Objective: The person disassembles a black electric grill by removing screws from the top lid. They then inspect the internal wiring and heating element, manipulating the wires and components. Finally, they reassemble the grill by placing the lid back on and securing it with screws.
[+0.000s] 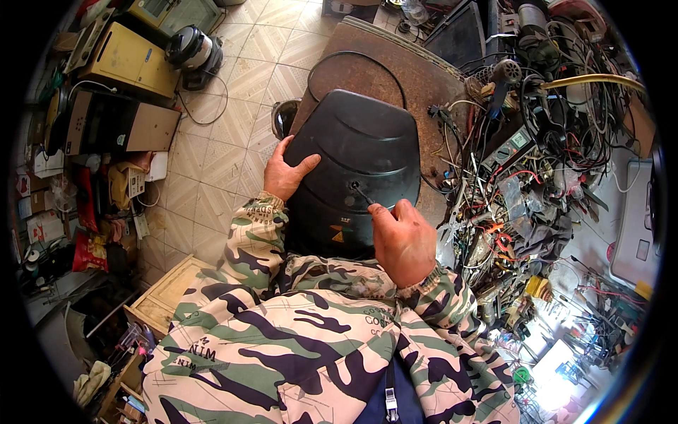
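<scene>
A large black plastic appliance housing with curved ridges lies in front of me, its cord trailing off the far side. A small yellow triangle label marks its near part. My left hand grips its left edge, thumb on top and fingers curled along the side. Closed around a screwdriver, my right hand is over the near right part. Only the thin metal shaft of the screwdriver shows; my fist hides its handle. The shaft's tip meets a small round recess in the housing.
A rusty brown board lies beneath the housing. Heaped wires, tools and a multimeter crowd the right side. On the tiled floor at left stand a black-and-silver cooker and several boxy appliances. A wooden drawer sits near my left.
</scene>
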A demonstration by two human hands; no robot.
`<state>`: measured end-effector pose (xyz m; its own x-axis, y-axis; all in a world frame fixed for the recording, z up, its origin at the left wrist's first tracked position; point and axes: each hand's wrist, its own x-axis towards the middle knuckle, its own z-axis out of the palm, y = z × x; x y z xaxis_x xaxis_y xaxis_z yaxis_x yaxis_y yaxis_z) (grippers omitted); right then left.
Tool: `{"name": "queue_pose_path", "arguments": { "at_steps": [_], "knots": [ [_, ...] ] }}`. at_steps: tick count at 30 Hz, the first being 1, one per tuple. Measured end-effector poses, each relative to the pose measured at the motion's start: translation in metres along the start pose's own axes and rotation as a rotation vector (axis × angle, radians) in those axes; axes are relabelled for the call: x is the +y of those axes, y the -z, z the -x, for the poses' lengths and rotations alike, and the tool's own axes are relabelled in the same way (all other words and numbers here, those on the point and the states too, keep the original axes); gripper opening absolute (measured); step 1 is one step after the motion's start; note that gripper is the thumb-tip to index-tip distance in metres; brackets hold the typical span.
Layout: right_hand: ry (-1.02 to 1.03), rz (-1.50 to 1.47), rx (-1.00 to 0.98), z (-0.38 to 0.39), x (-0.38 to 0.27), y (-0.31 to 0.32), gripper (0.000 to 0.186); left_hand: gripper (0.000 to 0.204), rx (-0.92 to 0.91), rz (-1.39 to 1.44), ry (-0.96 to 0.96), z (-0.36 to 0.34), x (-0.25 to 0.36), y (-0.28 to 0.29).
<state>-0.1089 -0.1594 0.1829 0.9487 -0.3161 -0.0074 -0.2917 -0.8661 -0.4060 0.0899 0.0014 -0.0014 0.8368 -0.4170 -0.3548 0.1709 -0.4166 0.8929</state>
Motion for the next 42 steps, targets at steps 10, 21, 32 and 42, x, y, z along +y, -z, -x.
{"name": "queue_pose_path", "arguments": {
  "at_steps": [10, 21, 32, 42],
  "knots": [
    [0.000, -0.005, -0.027, -0.006, 0.002, 0.003, 0.029, 0.097, 0.001, 0.008, 0.007, -0.001, -0.004, -0.001],
    [0.022, 0.016, -0.043, -0.007, 0.000, 0.002, 0.027, 0.098, 0.012, 0.020, 0.001, 0.000, -0.003, 0.000],
    [0.012, 0.051, -0.064, -0.008, -0.005, -0.007, 0.022, 0.099, 0.012, 0.015, 0.015, 0.000, -0.001, 0.000],
    [0.029, 0.059, -0.055, -0.006, -0.014, -0.011, 0.025, 0.099, -0.003, 0.030, 0.005, 0.002, 0.003, 0.000]
  ]
}}
